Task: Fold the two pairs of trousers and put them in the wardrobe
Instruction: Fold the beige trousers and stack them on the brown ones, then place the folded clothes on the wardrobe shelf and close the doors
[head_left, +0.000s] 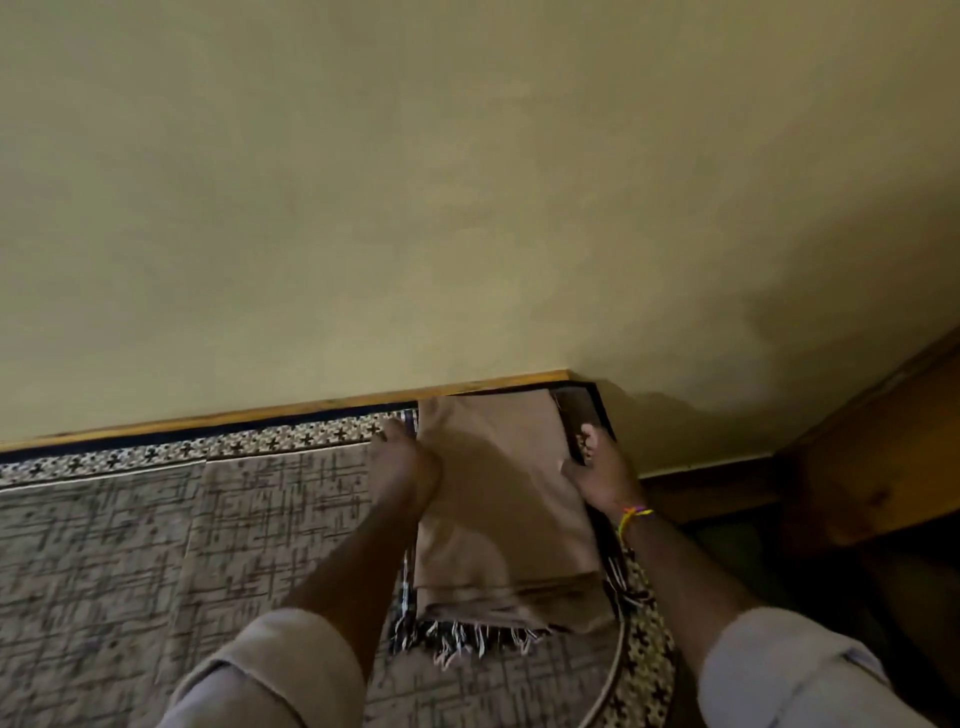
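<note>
A pair of light brown trousers (498, 499), folded into a long rectangle, lies on a dark fringed cloth (467, 642) at the right end of a patterned bed cover (156, 561). My left hand (402, 467) presses on the left long edge of the trousers, fingers curled around it. My right hand (597, 467) grips the right long edge near the far end, with a coloured thread band at the wrist. Only this one pair of trousers shows; the wardrobe is out of view.
A yellow-green wall (415, 182) fills the upper frame behind a wooden bed rail (311, 408). A wooden piece of furniture (857, 467) stands at the right, with dark floor below it. The bed cover's patterned border (644, 665) curves at lower right.
</note>
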